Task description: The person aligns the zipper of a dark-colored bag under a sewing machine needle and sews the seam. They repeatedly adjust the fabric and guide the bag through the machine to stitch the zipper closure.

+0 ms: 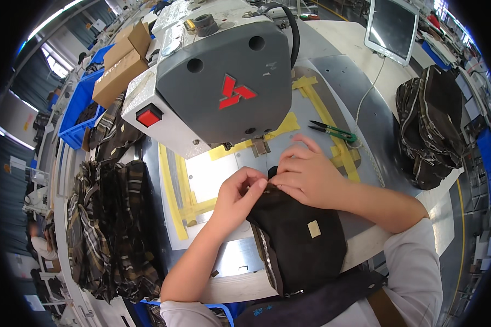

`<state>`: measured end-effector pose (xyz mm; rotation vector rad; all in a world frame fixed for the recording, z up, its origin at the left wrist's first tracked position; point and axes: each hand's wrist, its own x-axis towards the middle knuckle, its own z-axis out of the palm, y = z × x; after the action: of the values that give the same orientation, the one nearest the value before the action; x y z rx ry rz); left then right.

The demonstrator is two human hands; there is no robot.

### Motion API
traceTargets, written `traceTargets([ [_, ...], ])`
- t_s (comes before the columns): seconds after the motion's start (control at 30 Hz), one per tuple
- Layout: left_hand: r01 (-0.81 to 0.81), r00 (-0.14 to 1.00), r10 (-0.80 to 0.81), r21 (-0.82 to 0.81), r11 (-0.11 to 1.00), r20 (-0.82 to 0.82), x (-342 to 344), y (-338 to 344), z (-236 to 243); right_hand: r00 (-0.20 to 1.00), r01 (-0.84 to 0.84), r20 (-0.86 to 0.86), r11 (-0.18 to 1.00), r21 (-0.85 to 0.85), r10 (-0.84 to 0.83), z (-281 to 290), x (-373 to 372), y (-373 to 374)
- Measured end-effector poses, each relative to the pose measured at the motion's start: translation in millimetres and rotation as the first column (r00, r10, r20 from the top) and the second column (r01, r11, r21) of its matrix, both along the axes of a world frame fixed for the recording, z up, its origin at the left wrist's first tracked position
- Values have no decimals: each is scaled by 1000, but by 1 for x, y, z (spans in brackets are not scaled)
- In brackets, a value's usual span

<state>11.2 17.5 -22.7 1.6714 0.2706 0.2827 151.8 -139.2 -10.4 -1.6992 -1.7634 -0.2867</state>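
Far left: blue crate (pixel 73 131) is sitting behind plaid fabric pile (pixel 112 234), cardboard box (pixel 117 73) leaning over the crate's far side. Pile is crowding the metal plate (pixel 387 114) along its left edge, so not much room out that way.

Yellow tape (pixel 174 196) is running down the plate's left side; bare strip is showing between it and the left forearm. Sewing machine (pixel 223 82) is overhanging the plate's middle, red switch (pixel 149 115) facing out on its left. Its underside is sitting just beyond the fingers, so clearance forward is looking tight.

Left hand (pixel 237 199) is pinching the dark pouch (pixel 294 245) by its far edge, thumb against forefinger. Right hand (pixel 305 174) is pinching the same edge just beside it, one finger lifting clear. Pouch is lying flat at the near edge of the worktable (pixel 240 289), lower end reaching over that edge toward the person. Zipper (pixel 267 261) is running down its left side; tan label (pixel 314 229) is showing right of its middle.

Green-handled snips (pixel 333 131) are lying beyond the right hand, across the right-hand tape. Bare plate is showing right of them. Monitor (pixel 391 30) is standing at the far right corner; dark bag stack (pixel 431 128) is filling the right edge.
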Motion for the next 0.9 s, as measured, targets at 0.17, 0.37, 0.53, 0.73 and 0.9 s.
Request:
traceTargets([
  [0.17, -2, 999, -15, 343, 939, 46, -2, -3, 0, 989, 69, -125, 996, -48, -75, 3, 2, 2],
  [0.37, -165, 984, 175, 243, 956, -20, 1, -9, -4, 935, -41, 355, 998, 53, 19, 1, -4, -3],
  [0.53, -205, 965, 47, 636, 744, 256, 4, -10, -5, 989, 50, 131, 994, 94, -62, -7, 1, 4],
  [0.73, -187, 960, -44, 753, 631, 276, 1, -5, -7, 998, 33, 44, 996, 89, -37, 3, -5, 3],
  [0.9, -217, 933, -145, 835, 505, 331, 3, -6, -3, 926, 68, -361, 990, -124, -108, 15, 9, 15],
])
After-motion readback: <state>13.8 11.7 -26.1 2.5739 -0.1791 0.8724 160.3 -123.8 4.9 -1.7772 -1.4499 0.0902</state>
